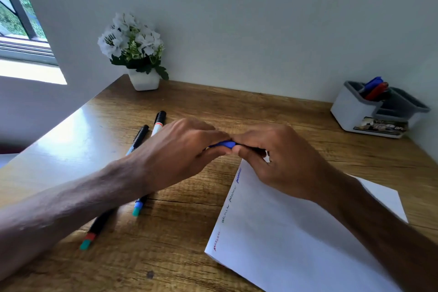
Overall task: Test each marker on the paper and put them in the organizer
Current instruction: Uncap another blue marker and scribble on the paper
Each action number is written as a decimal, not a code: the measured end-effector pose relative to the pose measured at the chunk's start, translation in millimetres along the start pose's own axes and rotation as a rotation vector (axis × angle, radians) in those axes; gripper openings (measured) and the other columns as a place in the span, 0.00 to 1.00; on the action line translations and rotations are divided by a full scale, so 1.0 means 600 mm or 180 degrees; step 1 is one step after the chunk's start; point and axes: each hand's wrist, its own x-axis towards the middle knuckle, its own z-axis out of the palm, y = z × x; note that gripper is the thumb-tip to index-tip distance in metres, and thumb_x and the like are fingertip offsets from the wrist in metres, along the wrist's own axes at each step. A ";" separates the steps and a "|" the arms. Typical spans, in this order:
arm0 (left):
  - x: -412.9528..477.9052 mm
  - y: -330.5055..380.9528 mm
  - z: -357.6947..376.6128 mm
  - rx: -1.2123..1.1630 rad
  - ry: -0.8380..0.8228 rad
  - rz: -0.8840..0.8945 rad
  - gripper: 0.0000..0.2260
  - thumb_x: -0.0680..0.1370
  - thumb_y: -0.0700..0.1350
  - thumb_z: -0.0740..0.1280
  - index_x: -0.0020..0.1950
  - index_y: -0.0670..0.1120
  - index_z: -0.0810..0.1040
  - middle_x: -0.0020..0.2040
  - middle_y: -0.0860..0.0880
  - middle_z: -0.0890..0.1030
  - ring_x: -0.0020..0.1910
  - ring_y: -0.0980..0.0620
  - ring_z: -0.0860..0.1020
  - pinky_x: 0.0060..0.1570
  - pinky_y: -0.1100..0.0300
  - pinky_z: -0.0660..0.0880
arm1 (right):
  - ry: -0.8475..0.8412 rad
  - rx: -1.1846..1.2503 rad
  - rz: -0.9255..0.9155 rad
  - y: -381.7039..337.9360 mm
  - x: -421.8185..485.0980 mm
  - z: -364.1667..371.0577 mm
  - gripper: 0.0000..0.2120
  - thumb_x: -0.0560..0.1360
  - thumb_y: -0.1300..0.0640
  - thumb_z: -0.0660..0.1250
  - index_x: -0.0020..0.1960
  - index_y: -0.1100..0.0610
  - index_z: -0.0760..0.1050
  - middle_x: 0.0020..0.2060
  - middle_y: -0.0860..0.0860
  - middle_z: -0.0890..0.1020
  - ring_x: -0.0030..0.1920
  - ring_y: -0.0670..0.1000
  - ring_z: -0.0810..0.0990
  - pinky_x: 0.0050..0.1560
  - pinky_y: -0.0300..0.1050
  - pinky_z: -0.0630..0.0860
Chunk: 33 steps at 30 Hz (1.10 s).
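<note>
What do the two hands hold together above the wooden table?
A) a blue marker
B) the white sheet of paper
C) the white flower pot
A: the left hand and the right hand both grip a blue marker between them.

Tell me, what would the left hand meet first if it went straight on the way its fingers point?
Most likely the right hand: the left hand points along the blue marker they both grip, and their fingertips look close together, though depth is unclear.
</note>
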 end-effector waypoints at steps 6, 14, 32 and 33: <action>0.000 0.008 -0.002 0.0148 -0.0144 0.0150 0.21 0.84 0.54 0.56 0.64 0.42 0.81 0.46 0.47 0.85 0.41 0.50 0.82 0.37 0.54 0.81 | 0.0192 -0.0348 -0.0061 -0.008 -0.002 -0.006 0.13 0.79 0.49 0.64 0.54 0.50 0.85 0.32 0.42 0.80 0.29 0.43 0.71 0.30 0.34 0.59; 0.000 0.001 -0.003 0.0421 -0.0271 0.0157 0.20 0.85 0.52 0.56 0.61 0.41 0.81 0.46 0.47 0.84 0.41 0.49 0.83 0.38 0.55 0.82 | 0.0027 -0.0597 0.0400 0.006 -0.001 -0.019 0.22 0.80 0.32 0.56 0.56 0.40 0.84 0.35 0.39 0.84 0.29 0.37 0.71 0.30 0.36 0.59; -0.015 0.047 0.006 -0.0735 -0.0838 -0.0892 0.10 0.78 0.63 0.63 0.57 0.62 0.69 0.46 0.61 0.77 0.46 0.60 0.76 0.45 0.58 0.77 | 0.0710 0.3305 0.1868 0.052 -0.009 -0.024 0.10 0.74 0.54 0.72 0.51 0.58 0.83 0.37 0.57 0.83 0.35 0.51 0.81 0.29 0.43 0.79; -0.014 0.048 0.008 -0.0712 -0.0941 -0.0923 0.13 0.78 0.64 0.65 0.59 0.63 0.69 0.47 0.63 0.76 0.46 0.62 0.76 0.44 0.61 0.77 | 0.0743 0.3204 0.1852 0.050 -0.008 -0.018 0.09 0.77 0.54 0.70 0.49 0.59 0.83 0.35 0.57 0.82 0.33 0.53 0.80 0.28 0.43 0.77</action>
